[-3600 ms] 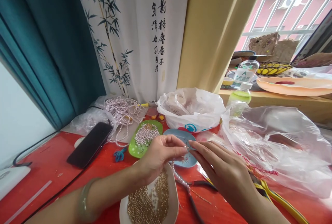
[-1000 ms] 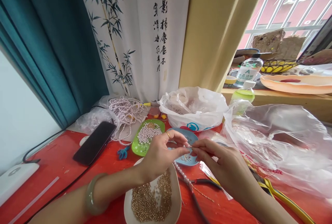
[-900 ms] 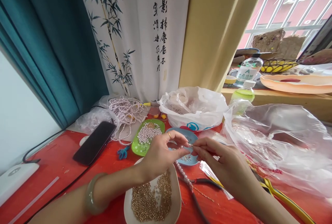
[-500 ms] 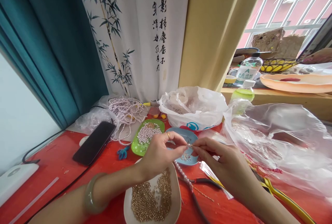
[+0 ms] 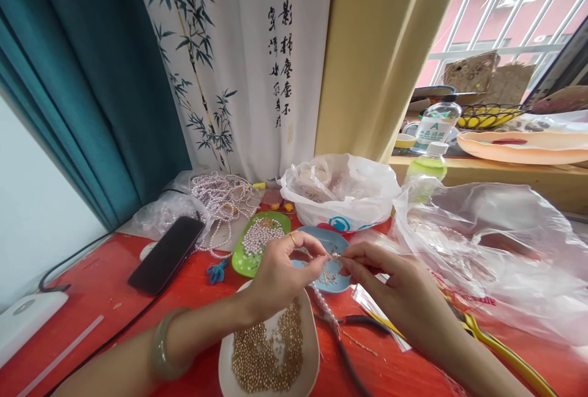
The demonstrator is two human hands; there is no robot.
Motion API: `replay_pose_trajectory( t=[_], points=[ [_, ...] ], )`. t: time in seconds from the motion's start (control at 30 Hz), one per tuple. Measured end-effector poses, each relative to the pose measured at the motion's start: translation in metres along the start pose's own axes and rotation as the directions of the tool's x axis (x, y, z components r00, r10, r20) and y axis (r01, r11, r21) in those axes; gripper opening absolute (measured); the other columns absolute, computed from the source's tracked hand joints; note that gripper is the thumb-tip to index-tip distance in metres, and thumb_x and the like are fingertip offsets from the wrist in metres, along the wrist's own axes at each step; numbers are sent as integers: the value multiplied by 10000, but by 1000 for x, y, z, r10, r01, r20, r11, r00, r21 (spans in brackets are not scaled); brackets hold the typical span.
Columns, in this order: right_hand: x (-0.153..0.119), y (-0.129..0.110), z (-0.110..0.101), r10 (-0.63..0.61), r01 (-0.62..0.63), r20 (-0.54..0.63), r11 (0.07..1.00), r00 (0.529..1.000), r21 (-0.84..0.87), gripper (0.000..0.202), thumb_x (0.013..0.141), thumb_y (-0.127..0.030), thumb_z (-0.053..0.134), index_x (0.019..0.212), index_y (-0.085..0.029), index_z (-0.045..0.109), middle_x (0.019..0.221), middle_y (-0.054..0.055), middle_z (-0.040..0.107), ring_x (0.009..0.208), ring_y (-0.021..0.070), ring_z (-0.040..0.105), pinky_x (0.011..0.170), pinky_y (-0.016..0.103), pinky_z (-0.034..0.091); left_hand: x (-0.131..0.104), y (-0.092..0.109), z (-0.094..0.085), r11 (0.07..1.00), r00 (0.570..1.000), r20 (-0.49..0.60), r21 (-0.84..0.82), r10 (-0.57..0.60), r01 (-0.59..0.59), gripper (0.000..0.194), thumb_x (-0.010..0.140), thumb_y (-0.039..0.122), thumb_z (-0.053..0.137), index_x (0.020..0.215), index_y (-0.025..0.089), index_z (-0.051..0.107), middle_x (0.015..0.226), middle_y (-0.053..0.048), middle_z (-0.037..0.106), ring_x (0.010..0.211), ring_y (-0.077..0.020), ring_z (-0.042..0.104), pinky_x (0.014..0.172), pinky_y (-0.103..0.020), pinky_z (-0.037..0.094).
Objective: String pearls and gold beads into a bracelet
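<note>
My left hand (image 5: 287, 265), with a ring and a jade-coloured bangle, is closed in a pinch on one end of a short beaded strand (image 5: 336, 256). My right hand (image 5: 390, 271) pinches the other end between thumb and forefinger. A few small pale and gold beads show in the gap; the thread or wire itself is too fine to make out. Beneath the fingertips lies a blue plate (image 5: 337, 239) holding small metal pins (image 5: 329, 276). Below my left wrist is a white tray (image 5: 313, 348) of gold beads (image 5: 266, 354). A green dish (image 5: 239, 262) of pearl beads (image 5: 261, 236) stands behind my left hand.
Black-handled pliers (image 5: 362, 320) and yellow-handled pliers (image 5: 509, 354) lie near my right forearm. Plastic bags (image 5: 340, 201) stand behind and to the right. At left are a phone (image 5: 168, 256), pearl strings (image 5: 225, 192) and a cable. A beaded cord (image 5: 325, 305) lies beside the tray.
My left fingertips have drawn slightly left, so more of the beaded strand shows between the two hands. My right hand has hardly moved. The whole view has shifted a little.
</note>
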State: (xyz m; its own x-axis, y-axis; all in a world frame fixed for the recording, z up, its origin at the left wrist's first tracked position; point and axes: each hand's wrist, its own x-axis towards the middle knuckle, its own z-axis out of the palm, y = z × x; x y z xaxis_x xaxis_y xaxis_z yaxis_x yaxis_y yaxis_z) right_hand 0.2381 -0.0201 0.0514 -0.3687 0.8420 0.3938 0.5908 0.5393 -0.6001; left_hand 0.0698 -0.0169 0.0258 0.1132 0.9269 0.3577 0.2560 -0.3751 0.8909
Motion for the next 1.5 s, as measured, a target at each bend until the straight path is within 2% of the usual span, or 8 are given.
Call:
replay_pose_trajectory(
  t=[0.27, 0.5, 0.63, 0.9, 1.17, 1.5],
  points=[
    [-2, 5, -1, -12, 12, 0, 1000, 1000, -27, 169, 807, -259, 441, 747, -193, 584, 560, -19, 595, 511, 108, 535, 474, 220, 408, -1, -1, -1, 998, 998, -14, 20, 60, -60, 50, 730, 192, 562, 745, 157, 593, 728, -12, 604, 687, -110, 566, 668, -244, 473],
    [-2, 1, -2, -107, 102, -72, 992, 992, -73, 168, 795, -232, 447, 782, -190, 609, 546, -16, 596, 470, 95, 517, 440, 206, 407, -1, -2, -1, 977, 982, -33, 106, 188, -184, 40, 735, 181, 557, 740, 167, 594, 721, -18, 597, 683, -120, 551, 645, -264, 464],
    [-3, 0, -2, -171, 155, -107, 978, 979, -142, 144, 778, -204, 461, 762, -193, 604, 538, -22, 589, 446, 85, 496, 427, 202, 394, -2, -4, -2, 947, 958, -21, 159, 287, -280, 38, 744, 174, 551, 743, 170, 589, 711, -18, 597, 677, -121, 540, 639, -267, 458],
    [-4, 1, -1, -208, 184, -116, 964, 971, -192, 161, 781, -225, 442, 761, -201, 600, 539, -16, 591, 439, 90, 493, 424, 206, 399, -1, -4, -4, 856, 883, 22, 238, 469, -460, 90, 760, 134, 527, 795, 190, 588, 727, -16, 620, 701, -128, 540, 672, -282, 451],
    [-3, -1, -1, -131, 119, -103, 986, 986, -117, 138, 763, -206, 465, 724, -199, 597, 508, -34, 578, 429, 81, 502, 427, 194, 405, -1, -3, -4, 854, 894, 47, 277, 445, -440, 75, 753, 135, 526, 758, 185, 582, 711, -18, 610, 698, -130, 534, 671, -278, 447],
    [-1, 1, 5, 18, -17, -13, 996, 1000, 89, 154, 765, -259, 490, 778, -180, 621, 574, 5, 636, 512, 115, 567, 470, 230, 443, -2, -1, -4, 867, 902, 26, 263, 431, -422, 83, 733, 110, 521, 737, 176, 572, 685, -19, 595, 669, -128, 518, 647, -275, 442]
  ],
)
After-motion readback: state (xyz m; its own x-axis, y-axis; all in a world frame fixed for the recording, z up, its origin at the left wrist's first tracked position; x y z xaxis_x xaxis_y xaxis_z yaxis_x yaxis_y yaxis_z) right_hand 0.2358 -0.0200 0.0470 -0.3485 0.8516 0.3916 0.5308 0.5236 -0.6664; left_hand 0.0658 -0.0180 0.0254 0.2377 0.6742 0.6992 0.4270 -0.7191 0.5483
